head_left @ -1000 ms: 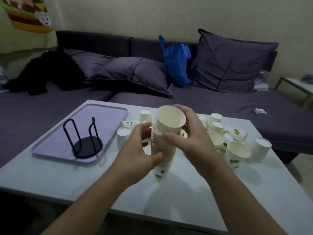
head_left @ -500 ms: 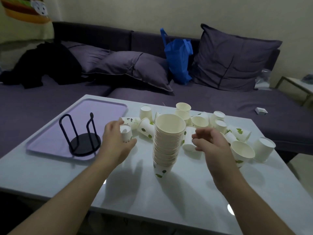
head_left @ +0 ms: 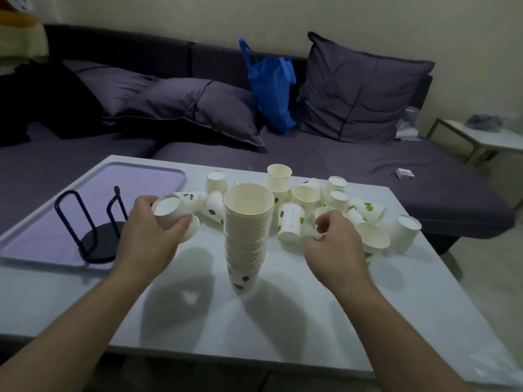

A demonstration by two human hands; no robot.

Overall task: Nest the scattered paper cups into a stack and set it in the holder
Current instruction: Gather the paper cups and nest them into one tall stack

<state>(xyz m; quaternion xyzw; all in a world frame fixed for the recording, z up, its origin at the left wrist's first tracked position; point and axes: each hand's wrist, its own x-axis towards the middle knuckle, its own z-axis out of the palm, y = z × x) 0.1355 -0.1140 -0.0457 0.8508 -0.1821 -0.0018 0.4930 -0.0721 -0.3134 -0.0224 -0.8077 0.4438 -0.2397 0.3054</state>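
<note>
A tall stack of nested paper cups (head_left: pixel 246 233) stands free in the middle of the white table (head_left: pixel 311 321), leaning slightly. My left hand (head_left: pixel 147 241) is closed around a single paper cup (head_left: pixel 169 210), held bottom-up just left of the stack. On the stack's right, my right hand (head_left: pixel 335 244) has its fingers pinched on the rim of a loose cup (head_left: pixel 325 212) in the pile; the fingers hide most of it. Several scattered cups (head_left: pixel 291 222) lie and stand behind and to the right. The black wire holder (head_left: pixel 93 222) stands empty at the left.
The holder sits on a lilac tray (head_left: pixel 135 176) at the table's left side. A purple sofa (head_left: pixel 368 159) with cushions and a blue bag (head_left: pixel 273 89) runs behind the table. A small side table (head_left: pixel 486 137) stands at the far right.
Both hands have let go of the stack, which now stands alone. My left hand moved left and picked up a cup; my right hand moved right into the pile.
</note>
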